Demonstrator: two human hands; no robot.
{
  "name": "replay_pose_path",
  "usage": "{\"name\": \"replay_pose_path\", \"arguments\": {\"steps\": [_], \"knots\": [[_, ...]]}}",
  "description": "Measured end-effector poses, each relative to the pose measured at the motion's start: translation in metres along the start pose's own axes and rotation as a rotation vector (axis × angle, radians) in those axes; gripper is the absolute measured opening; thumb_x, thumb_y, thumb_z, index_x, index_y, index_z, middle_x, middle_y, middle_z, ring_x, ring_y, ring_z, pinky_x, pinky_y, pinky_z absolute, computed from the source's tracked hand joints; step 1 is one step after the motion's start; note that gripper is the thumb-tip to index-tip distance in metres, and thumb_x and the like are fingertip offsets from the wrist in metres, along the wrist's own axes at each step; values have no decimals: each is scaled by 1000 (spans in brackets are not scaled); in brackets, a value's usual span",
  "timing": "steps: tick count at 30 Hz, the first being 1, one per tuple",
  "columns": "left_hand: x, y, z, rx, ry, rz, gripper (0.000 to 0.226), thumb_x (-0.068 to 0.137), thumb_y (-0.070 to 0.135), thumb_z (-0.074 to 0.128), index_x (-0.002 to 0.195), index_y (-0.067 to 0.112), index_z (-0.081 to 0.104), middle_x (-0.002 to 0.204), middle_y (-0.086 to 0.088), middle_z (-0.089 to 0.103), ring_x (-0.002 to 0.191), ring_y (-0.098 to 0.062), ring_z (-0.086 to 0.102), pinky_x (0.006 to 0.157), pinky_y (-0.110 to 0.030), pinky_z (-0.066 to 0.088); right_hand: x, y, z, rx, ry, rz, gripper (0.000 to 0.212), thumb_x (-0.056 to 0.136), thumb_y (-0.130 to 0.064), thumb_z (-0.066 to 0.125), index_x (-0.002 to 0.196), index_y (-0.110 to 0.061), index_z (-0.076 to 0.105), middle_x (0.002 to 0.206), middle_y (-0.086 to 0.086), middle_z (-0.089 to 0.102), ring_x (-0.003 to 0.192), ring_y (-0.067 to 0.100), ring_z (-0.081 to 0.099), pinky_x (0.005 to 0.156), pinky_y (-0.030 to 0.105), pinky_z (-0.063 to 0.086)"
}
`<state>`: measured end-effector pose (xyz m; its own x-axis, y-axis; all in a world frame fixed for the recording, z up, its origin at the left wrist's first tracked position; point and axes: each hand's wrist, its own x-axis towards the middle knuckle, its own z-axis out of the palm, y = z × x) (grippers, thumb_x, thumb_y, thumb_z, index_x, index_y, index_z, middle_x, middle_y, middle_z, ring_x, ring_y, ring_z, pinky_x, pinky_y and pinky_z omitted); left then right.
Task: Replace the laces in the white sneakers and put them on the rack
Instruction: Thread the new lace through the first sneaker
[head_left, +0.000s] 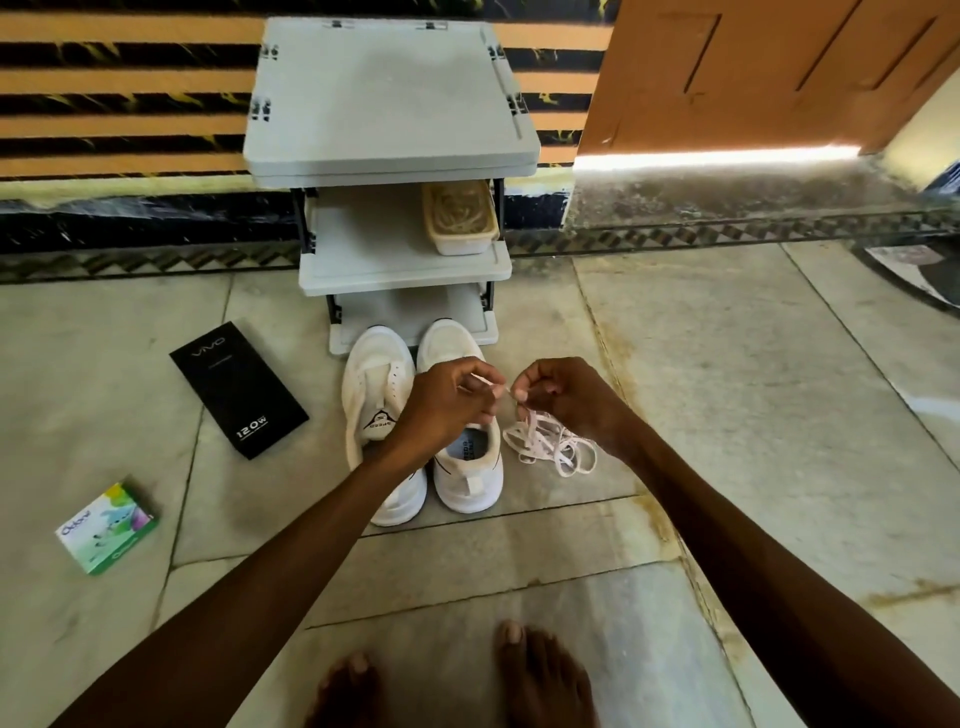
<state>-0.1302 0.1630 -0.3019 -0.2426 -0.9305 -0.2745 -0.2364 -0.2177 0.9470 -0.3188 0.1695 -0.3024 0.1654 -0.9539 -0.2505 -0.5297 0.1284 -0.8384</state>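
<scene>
Two white sneakers stand side by side on the floor with no laces in their eyelets, toes toward the grey rack (395, 260): the left sneaker (376, 395) and the right sneaker (467, 467). My left hand (452, 400) and my right hand (561, 400) hover above the right sneaker, each pinching the same strand of pale pink lace. The remainder of the lace (550, 441) hangs from my right hand into a loose pile on the floor just right of the right sneaker.
A beige tray (460, 218) sits on the rack's middle shelf. On the floor to the left lie a black box (239, 389) and a small green and white box (106, 527). My bare feet (540, 675) are at the bottom. An orange door (753, 73) stands at the back right.
</scene>
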Motion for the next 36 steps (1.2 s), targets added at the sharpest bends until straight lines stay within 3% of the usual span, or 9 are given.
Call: {"name": "replay_pose_path", "arguments": {"steps": [3, 8, 13, 19, 23, 25, 27, 30, 36], "knots": [[1, 3, 1, -46, 36, 42, 5, 85, 4, 72, 90, 5, 70, 75, -12, 68, 67, -28, 68, 71, -38, 61, 1, -9, -1, -8, -6, -32, 11, 85, -2, 69, 82, -13, 69, 71, 4, 74, 72, 20, 70, 78, 45, 55], [0, 9, -1, -77, 45, 57, 14, 85, -1, 70, 96, -8, 68, 76, -17, 67, 60, -21, 67, 64, -29, 61, 0, -15, 3, 8, 23, -62, 11, 83, -9, 75, 81, -16, 66, 70, 2, 74, 78, 33, 71, 76, 52, 56], [0, 5, -4, -90, 25, -3, 22, 88, 1, 68, 109, -5, 69, 90, -23, 71, 73, -28, 68, 76, -34, 60, 2, -16, 6, 32, 33, -48, 16, 81, -16, 78, 90, -13, 65, 73, 4, 75, 80, 19, 73, 84, 42, 57], [0, -2, -2, -19, -16, -66, 19, 89, 8, 68, 105, -3, 72, 92, -23, 73, 66, -17, 66, 71, -28, 60, 2, -19, 4, -24, 46, -37, 20, 84, -13, 76, 90, -20, 59, 71, 1, 74, 70, 12, 69, 67, 28, 51], [0, 1, -1, 253, 107, 15, 12, 90, 14, 69, 95, 5, 74, 73, -4, 70, 63, -14, 66, 71, -30, 60, 2, -21, 8, -94, -11, 1, 20, 85, -22, 76, 101, -16, 66, 73, 0, 75, 68, 13, 67, 65, 25, 49], [-3, 6, 1, 408, 147, 88, 6, 89, 17, 70, 87, 15, 74, 74, 2, 70, 69, -12, 65, 71, -27, 55, 2, -23, 10, -265, -33, -49, 8, 90, -16, 69, 96, -12, 72, 72, 0, 73, 64, 7, 62, 64, 24, 47], [-5, 10, 0, 522, 199, 114, 13, 88, 18, 69, 78, 27, 70, 79, 7, 70, 75, -10, 63, 70, -23, 48, 2, -25, 13, -373, -11, -98, 15, 92, -8, 61, 86, -11, 75, 62, -10, 64, 59, 2, 56, 62, 23, 44], [-5, 18, -7, 515, 290, 89, 21, 85, 19, 70, 71, 33, 65, 74, 14, 65, 76, -10, 64, 69, -25, 48, 2, -24, 14, -447, 99, -110, 29, 88, -1, 55, 76, -21, 72, 54, -21, 52, 54, 5, 52, 55, 26, 40], [-6, 40, -22, 498, 431, 96, 22, 84, 19, 67, 66, 31, 61, 67, 20, 59, 70, -5, 58, 61, -22, 41, 4, -3, -2, -622, 272, 22, 26, 81, -3, 51, 77, -26, 63, 68, -6, 62, 66, 19, 57, 58, 28, 37]]}}
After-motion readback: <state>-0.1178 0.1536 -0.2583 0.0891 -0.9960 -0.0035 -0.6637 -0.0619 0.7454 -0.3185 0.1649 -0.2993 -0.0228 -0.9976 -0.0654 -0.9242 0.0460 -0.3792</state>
